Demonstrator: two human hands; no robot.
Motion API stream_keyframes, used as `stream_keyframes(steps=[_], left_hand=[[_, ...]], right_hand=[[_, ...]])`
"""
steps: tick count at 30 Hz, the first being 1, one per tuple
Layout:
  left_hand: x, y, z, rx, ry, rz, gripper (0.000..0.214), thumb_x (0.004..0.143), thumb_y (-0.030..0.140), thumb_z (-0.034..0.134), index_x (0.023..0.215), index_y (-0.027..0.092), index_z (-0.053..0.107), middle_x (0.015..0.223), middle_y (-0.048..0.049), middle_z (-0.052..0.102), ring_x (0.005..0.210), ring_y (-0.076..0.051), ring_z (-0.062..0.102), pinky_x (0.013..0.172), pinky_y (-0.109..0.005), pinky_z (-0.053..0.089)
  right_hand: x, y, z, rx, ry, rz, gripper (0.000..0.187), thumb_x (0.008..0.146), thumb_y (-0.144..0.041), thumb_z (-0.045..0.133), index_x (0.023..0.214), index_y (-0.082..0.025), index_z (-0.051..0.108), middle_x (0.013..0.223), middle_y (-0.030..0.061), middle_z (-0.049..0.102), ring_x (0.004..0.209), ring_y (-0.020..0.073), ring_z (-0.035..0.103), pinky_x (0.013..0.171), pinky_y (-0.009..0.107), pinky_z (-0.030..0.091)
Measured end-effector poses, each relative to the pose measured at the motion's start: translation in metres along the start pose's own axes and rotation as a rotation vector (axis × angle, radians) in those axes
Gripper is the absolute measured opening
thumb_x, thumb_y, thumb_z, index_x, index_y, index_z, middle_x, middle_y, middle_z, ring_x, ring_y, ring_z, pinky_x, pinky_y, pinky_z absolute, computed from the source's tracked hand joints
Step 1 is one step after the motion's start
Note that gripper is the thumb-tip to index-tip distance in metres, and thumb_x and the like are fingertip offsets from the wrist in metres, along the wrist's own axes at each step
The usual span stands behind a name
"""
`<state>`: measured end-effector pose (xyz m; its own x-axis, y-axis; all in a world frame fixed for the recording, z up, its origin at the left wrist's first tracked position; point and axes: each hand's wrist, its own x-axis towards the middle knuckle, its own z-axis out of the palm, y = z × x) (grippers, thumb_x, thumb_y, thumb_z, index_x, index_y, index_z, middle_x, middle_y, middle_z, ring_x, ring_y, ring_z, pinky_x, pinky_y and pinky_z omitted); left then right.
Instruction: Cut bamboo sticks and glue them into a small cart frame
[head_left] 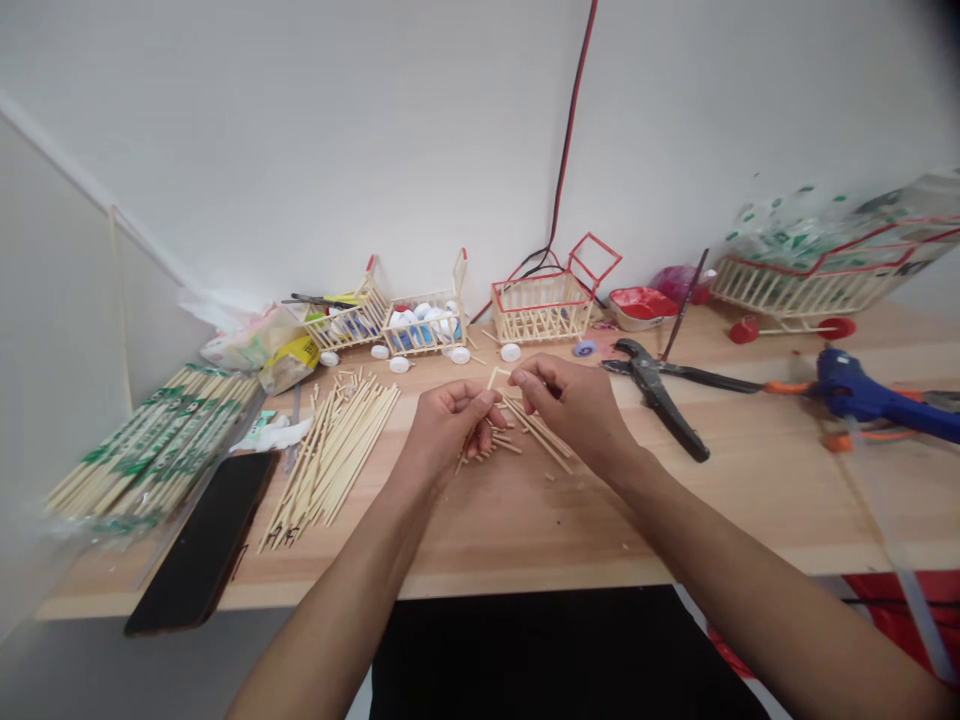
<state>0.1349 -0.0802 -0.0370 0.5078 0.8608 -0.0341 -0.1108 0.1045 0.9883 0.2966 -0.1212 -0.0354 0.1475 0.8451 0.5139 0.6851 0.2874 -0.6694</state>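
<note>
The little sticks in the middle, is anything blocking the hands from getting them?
No, nothing visible is in the way. The left hand and right hand hold the little sticks in their fingers. The long stick pile lies off to the left and the black pliers to the right, apart from the hands.

We read no text here. Green print on the chopstick wrappers (154,440) and yellow packet (298,356) is too small.

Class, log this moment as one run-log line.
left hand: grips short sticks | right hand: pinches thin stick | pliers: lying right of hands | glue gun: far right
</note>
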Motion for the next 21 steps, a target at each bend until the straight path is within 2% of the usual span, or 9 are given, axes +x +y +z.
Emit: stream_keyframes(steps=[4, 9, 21], left_hand=[[0.0, -0.0002, 0.0004, 0.006, -0.003, 0.001, 0.028, 0.074, 0.037, 0.07, 0.07, 0.011, 0.06, 0.052, 0.001, 0.061, 0.033, -0.004, 0.043, 0.031, -0.015, 0.027], [-0.0008, 0.002, 0.002, -0.006, 0.01, -0.008, 0.028, 0.072, 0.037, 0.072, 0.073, 0.012, 0.06, 0.059, -0.0004, 0.065, 0.034, -0.003, 0.044, 0.031, -0.015, 0.028], [0.0, -0.0006, 0.0002, 0.033, -0.01, 0.005, 0.029, 0.075, 0.039, 0.069, 0.069, 0.011, 0.061, 0.048, 0.0013, 0.059, 0.032, -0.004, 0.042, 0.031, -0.015, 0.028]], right_hand=[[-0.0001, 0.0, -0.0003, -0.003, -0.005, -0.004, 0.023, 0.089, -0.026, 0.053, 0.069, -0.018, 0.062, 0.054, -0.0043, 0.058, 0.049, 0.0083, 0.047, 0.053, 0.02, 0.033], [-0.0001, -0.0001, -0.0005, -0.004, -0.009, -0.005, 0.024, 0.089, -0.026, 0.053, 0.068, -0.018, 0.061, 0.053, -0.0046, 0.058, 0.049, 0.008, 0.047, 0.053, 0.02, 0.033], [-0.0002, -0.0006, -0.0006, -0.006, -0.013, -0.003, 0.023, 0.089, -0.025, 0.052, 0.069, -0.018, 0.063, 0.054, -0.0042, 0.06, 0.049, 0.0081, 0.048, 0.053, 0.02, 0.033]])
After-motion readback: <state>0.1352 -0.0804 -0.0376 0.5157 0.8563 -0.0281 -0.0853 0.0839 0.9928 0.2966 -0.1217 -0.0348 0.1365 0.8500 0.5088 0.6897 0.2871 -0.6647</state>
